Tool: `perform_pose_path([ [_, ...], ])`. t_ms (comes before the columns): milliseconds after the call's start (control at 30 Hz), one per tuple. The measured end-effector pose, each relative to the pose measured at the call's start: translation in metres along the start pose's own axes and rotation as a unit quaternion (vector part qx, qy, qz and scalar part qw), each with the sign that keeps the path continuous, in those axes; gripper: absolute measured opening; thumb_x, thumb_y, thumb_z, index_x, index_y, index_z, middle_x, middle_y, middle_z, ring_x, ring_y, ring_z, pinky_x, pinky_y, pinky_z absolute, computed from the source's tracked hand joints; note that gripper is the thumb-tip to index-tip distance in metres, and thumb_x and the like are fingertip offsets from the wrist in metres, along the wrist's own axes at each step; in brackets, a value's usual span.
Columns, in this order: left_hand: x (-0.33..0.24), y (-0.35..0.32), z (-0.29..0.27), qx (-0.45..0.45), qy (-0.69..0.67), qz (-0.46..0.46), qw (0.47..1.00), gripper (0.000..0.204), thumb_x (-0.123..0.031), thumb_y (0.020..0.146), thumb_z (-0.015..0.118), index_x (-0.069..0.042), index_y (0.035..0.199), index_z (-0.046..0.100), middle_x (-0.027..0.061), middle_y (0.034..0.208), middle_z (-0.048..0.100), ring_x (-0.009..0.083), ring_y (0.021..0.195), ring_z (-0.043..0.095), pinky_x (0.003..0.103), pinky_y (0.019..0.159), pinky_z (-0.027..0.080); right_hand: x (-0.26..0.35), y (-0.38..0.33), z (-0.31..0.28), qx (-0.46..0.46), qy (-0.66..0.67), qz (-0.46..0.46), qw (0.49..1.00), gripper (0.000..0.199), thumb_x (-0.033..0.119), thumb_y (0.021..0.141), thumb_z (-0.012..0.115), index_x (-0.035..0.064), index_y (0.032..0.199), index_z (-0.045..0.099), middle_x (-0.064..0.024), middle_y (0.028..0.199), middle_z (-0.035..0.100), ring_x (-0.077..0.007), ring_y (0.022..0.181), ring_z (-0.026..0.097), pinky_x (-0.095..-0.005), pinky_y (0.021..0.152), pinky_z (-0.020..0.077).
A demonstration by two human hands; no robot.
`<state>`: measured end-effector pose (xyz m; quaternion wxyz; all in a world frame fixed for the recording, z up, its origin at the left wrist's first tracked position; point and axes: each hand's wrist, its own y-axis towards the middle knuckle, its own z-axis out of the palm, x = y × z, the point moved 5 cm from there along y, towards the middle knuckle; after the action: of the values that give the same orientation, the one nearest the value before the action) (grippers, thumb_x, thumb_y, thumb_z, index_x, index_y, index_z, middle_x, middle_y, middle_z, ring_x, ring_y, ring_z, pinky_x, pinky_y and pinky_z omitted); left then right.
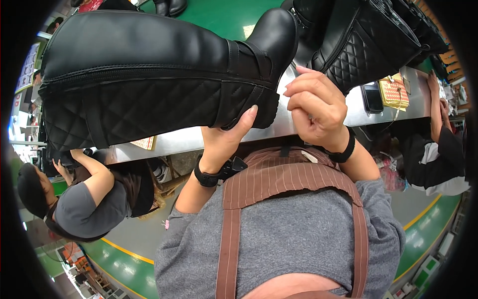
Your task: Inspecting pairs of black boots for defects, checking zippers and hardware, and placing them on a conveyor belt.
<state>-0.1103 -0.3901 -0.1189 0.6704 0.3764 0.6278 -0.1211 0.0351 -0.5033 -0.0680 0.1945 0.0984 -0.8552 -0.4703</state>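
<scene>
A tall black leather boot [149, 50], with a quilted rear panel, a long side zip and straps around the ankle, is held sideways across the upper left of the view, its shaft pointed left and its toe to the upper right. It is grasped near the heel by the left hand [223, 144]; the thumb is laid against the strapped quilted side, while the other fingers are hidden by the boot. Whether the boot is also borne by the shiny silver metal surface [358, 117] cannot be told.

The right hand [319, 102] is raised just beside the boot's sole, its fingers curled; whether anything is pinched in that grip cannot be seen. Beyond it, another black quilted boot [366, 50] is seen at the upper right. A black rectangular phone [372, 98] is placed on the surface, just beside a yellow paper bundle with a red pattern [396, 93]. At the left, a co-worker in a grey shirt and black cap [94, 204] is seen.
</scene>
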Motion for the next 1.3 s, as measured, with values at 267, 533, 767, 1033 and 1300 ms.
perform_pose_path([
  [267, 0.002, 0.003, 0.003, -0.013, -0.006, 0.003, 1.0, 0.031, 0.003, 0.081, 0.069, 0.003, 0.111, 0.062, 0.0059, 0.102, 0.066, 0.012, 0.089, 0.062, 0.025, 0.079, 0.051, -0.004, 0.0, 0.005, 0.018, 0.007, -0.035, 0.999, 0.045, -0.005, 0.062, 0.06, 0.0106, 0.102, 0.071, -0.0042, 0.105, 0.062, -0.0225, 0.088, 0.061, -0.0343, 0.077, 0.0524],
  [533, 0.003, 0.002, 0.001, -0.022, 0.0, -0.01, 1.0, 0.031, 0.002, 0.079, 0.069, 0.002, 0.109, 0.064, 0.0058, 0.1, 0.068, 0.0115, 0.088, 0.063, 0.025, 0.079, 0.051, -0.01, -0.008, 0.012, 0.024, 0.022, -0.032, 0.999, 0.047, -0.004, 0.064, 0.062, 0.0168, 0.105, 0.071, -0.0034, 0.109, 0.061, -0.0203, 0.081, 0.059, -0.0321, 0.072, 0.0523],
  [767, 0.002, 0.002, 0.003, -0.012, -0.03, -0.01, 0.999, 0.033, 0.003, 0.081, 0.069, 0.002, 0.113, 0.062, 0.0064, 0.104, 0.066, 0.0123, 0.091, 0.062, 0.025, 0.081, 0.051, -0.008, -0.009, 0.012, 0.057, 0.036, -0.02, 0.998, 0.051, -0.013, 0.061, 0.055, 0.0116, 0.102, 0.072, -0.0095, 0.11, 0.062, -0.0217, 0.078, 0.061, -0.033, 0.074, 0.0526],
  [1033, 0.004, 0.003, 0.008, 0.003, -0.036, -0.023, 0.999, 0.033, 0.002, 0.081, 0.069, 0.001, 0.112, 0.062, 0.0057, 0.104, 0.066, 0.0126, 0.091, 0.062, 0.026, 0.083, 0.05, -0.011, 0.0, 0.017, 0.025, 0.004, -0.011, 1.0, 0.035, -0.006, 0.064, 0.062, 0.0103, 0.094, 0.071, -0.0021, 0.103, 0.064, -0.0191, 0.075, 0.061, -0.0321, 0.071, 0.0528],
  [1300, 0.006, 0.0, 0.013, 0.022, -0.039, -0.049, 0.998, 0.034, 0.001, 0.08, 0.071, 0.001, 0.113, 0.062, 0.0057, 0.104, 0.065, 0.0122, 0.092, 0.061, 0.026, 0.082, 0.05, -0.011, -0.005, 0.016, 0.023, 0.013, 0.021, 0.999, 0.031, -0.008, 0.064, 0.062, 0.0089, 0.089, 0.07, -0.0029, 0.103, 0.065, -0.0199, 0.079, 0.062, -0.0302, 0.067, 0.0535],
])
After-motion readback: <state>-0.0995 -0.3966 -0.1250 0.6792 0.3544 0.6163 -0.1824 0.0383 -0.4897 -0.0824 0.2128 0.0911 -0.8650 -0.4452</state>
